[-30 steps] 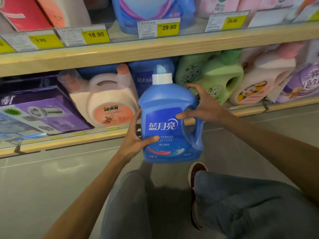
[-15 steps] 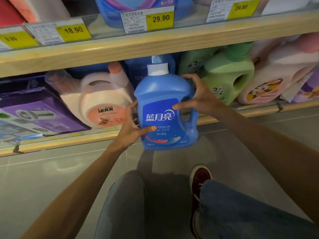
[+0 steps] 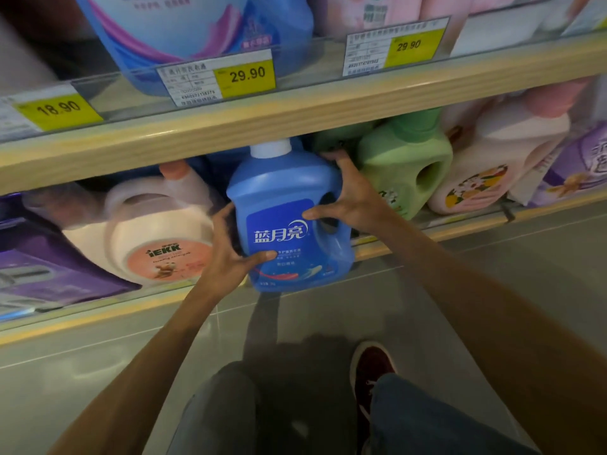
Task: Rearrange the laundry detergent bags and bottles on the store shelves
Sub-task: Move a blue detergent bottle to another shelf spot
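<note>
A blue detergent bottle point(image 3: 282, 205) with a white cap and a dark blue label stands upright at the front lip of the bottom shelf point(image 3: 460, 229), its cap just under the wooden shelf board above. My left hand point(image 3: 226, 257) grips its lower left side, thumb across the label. My right hand point(image 3: 353, 195) holds its right side at the handle, fingers curled round the upper corner. A pale peach bottle point(image 3: 154, 234) lies tilted to its left, and a green bottle point(image 3: 404, 159) leans to its right.
A purple box point(image 3: 49, 274) fills the far left of the bottom shelf. Pink and purple bottles point(image 3: 499, 152) stand at the right. The upper shelf board point(image 3: 295, 116) carries yellow price tags and a large blue refill bag point(image 3: 197, 27). Grey tiled floor, my knees and a dark red shoe point(image 3: 371, 366) are below.
Both hands have carried the blue bottle up and forward, from above the floor into the gap between the peach and green bottles on the bottom shelf.
</note>
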